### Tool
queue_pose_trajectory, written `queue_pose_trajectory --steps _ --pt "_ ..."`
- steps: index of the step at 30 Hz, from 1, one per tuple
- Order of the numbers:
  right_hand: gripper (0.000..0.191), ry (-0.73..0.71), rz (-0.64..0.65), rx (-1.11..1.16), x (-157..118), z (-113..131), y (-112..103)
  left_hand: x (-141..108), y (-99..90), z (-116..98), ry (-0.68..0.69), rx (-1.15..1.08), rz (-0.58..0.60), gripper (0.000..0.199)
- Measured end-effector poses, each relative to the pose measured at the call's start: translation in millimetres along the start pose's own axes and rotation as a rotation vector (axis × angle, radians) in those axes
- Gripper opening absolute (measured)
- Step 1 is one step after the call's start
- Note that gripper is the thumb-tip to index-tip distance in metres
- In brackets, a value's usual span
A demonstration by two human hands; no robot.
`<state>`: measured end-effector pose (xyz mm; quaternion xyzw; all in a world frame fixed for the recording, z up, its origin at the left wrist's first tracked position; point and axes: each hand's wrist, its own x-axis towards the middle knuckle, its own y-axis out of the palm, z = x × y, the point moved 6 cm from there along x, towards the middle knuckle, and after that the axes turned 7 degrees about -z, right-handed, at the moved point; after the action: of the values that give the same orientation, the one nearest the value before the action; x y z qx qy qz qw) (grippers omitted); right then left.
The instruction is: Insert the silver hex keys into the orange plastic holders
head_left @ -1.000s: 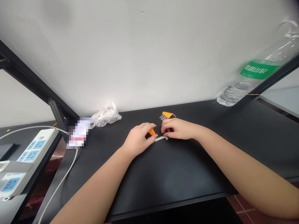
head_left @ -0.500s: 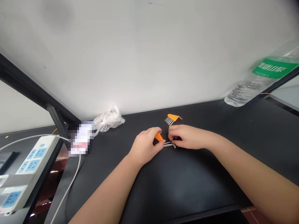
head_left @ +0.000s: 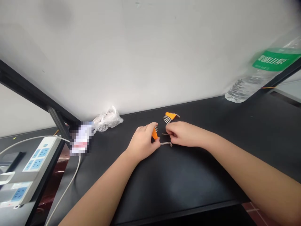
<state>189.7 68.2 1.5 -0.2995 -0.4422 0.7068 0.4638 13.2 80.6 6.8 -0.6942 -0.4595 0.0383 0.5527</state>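
My left hand (head_left: 142, 141) is closed around an orange hex key holder (head_left: 154, 133), with short metal ends showing on its right side. Below the thumb, bent hex keys (head_left: 166, 143) stick out to the right; whether they sit in the holder or lie on the table, I cannot tell. My right hand (head_left: 180, 134) pinches a thin hex key (head_left: 165, 134) whose free end points left toward the holder, apart from it. Just beyond the right hand, a second orange holder (head_left: 170, 115) filled with several hex keys lies on the black table (head_left: 178, 179).
A clear plastic bag (head_left: 108, 119) lies against the wall at the back left, beside a blurred-out item (head_left: 81, 138). A white power strip (head_left: 35, 166) and a cable (head_left: 75, 175) are at left. A large green-labelled water bottle (head_left: 242, 89) stands at the back right.
My right hand has drawn a hex key a little away from the holder in my left hand, and the key's end now shows. The view has shifted slightly.
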Motion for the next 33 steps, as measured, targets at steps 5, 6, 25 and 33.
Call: queue_pose_trajectory --steps 5,6,25,33 --pt "0.008 -0.07 -0.058 0.234 5 -15 -5 16 7.0 2 0.026 0.032 0.057 0.056" --pt "0.008 -0.083 -0.058 0.259 6 -15 -4 19 8.0 3 0.049 0.032 0.058 0.055" --pt "0.008 -0.119 -0.173 0.325 1 0 -22 21 5.3 12 0.131 -0.182 -0.036 0.028" --pt "0.012 -0.134 -0.136 0.252 -3 -1 -29 20 6.9 12 0.127 -0.212 -0.035 0.023"
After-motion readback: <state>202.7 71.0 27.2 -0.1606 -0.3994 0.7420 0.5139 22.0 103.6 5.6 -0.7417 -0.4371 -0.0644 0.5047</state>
